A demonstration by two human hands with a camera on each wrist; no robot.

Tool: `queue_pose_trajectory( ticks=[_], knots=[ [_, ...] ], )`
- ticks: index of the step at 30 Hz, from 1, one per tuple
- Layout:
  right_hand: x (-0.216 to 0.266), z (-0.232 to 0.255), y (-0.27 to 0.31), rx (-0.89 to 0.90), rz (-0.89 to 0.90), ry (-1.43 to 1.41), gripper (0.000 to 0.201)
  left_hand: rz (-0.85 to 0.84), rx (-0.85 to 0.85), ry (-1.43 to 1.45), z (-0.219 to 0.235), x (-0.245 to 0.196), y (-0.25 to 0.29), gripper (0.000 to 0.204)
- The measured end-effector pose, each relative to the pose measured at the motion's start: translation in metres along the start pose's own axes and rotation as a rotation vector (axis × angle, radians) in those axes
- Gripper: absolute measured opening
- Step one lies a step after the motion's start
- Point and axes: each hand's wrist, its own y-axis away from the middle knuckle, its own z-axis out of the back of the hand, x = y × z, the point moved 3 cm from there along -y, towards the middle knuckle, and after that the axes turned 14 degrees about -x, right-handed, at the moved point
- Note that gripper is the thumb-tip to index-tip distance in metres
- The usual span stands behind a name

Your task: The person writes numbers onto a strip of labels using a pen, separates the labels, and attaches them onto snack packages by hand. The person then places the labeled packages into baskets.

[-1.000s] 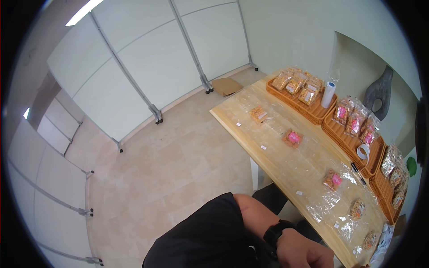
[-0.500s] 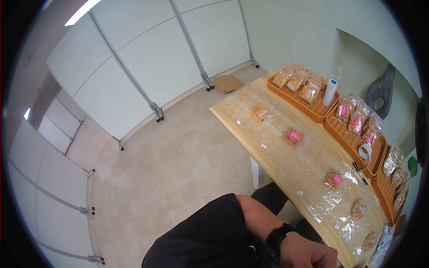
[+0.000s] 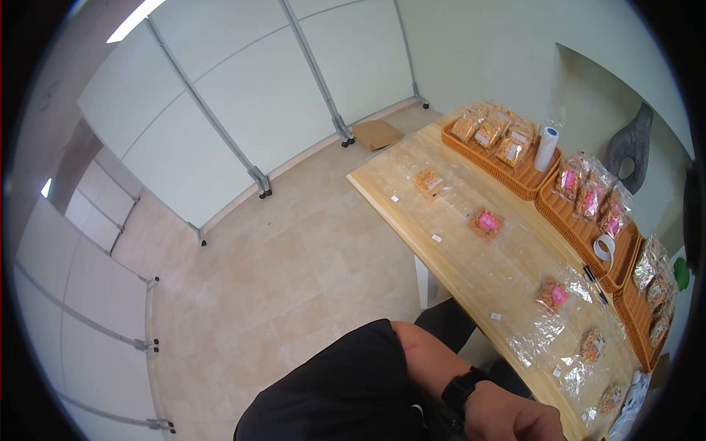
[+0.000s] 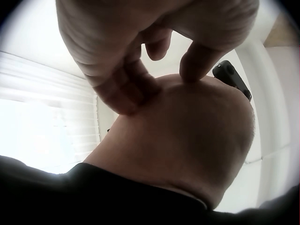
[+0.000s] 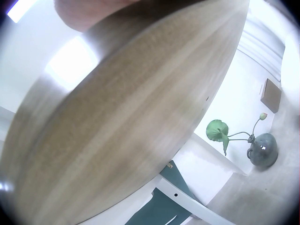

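Observation:
My left hand (image 3: 507, 417), below a black watch (image 3: 462, 388), is at the bottom edge of the head view, its fingers partly hidden there. In the left wrist view, the bent fingers (image 4: 133, 86) and thumb of that hand touch bare skin (image 4: 178, 136) beside black cloth (image 4: 117, 197). Only a small part of my right hand (image 5: 91, 11) shows, at the wooden table (image 5: 140, 108); its fingers are out of sight. Nearest my left hand in the head view lie clear-bagged snacks (image 3: 610, 398) on the tabletop.
Wicker trays (image 3: 507, 170) line the table's far side with bagged snacks, a white roll (image 3: 546, 149) and a tape roll (image 3: 604, 248). Black pens (image 3: 589, 273) and small white labels (image 3: 496, 317) lie about. White partitions (image 3: 243, 95) stand beyond; a round vase (image 5: 263, 151) holds green leaves.
In the head view my left hand has moved slightly right. The table and trays have shifted a little with the camera; the snack bags keep their places on the table.

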Motion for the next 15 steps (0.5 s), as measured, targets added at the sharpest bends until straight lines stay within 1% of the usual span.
queue_pose_trajectory(
  ticks=[1, 2, 4, 5, 7, 8, 10, 11, 13, 14, 15],
  knots=[
    [-0.002, 0.000, -0.001, -0.003, -0.016, 0.021, 0.041, -0.141, -0.005, 0.076, -0.004, -0.001, -0.002, 0.058],
    [-0.003, 0.000, -0.002, -0.007, -0.033, 0.043, 0.040, -0.142, -0.004, 0.077, -0.006, -0.004, -0.002, 0.058],
    [-0.002, 0.000, -0.001, -0.012, -0.067, 0.086, 0.040, 0.047, -0.010, 0.129, -0.010, -0.007, -0.002, 0.058],
    [0.001, 0.001, 0.000, -0.011, -0.068, 0.086, 0.040, 0.047, -0.011, 0.129, -0.008, -0.005, -0.001, 0.058],
    [0.022, 0.000, 0.008, 0.005, -0.076, 0.057, 0.039, 0.004, -0.004, 0.178, -0.002, 0.000, 0.005, 0.057],
    [0.019, 0.000, 0.008, 0.007, -0.076, 0.057, 0.039, 0.003, -0.004, 0.178, 0.002, -0.001, 0.008, 0.057],
    [0.019, 0.000, 0.007, 0.027, 0.022, 0.011, 0.038, 0.118, 0.007, 0.017, 0.009, 0.000, 0.013, 0.057],
    [0.018, -0.001, 0.007, 0.027, 0.022, 0.010, 0.038, 0.118, 0.007, 0.016, 0.013, -0.001, 0.015, 0.057],
    [0.023, -0.001, 0.009, 0.012, 0.002, 0.057, 0.039, 0.210, 0.012, -0.061, 0.014, -0.005, 0.015, 0.057],
    [0.022, 0.001, 0.008, 0.013, 0.003, 0.060, 0.039, 0.209, 0.012, -0.058, 0.013, -0.003, 0.013, 0.057],
    [0.020, 0.001, 0.007, 0.015, 0.023, 0.069, 0.039, 0.109, 0.026, -0.037, 0.010, -0.003, 0.008, 0.058]
  ],
)
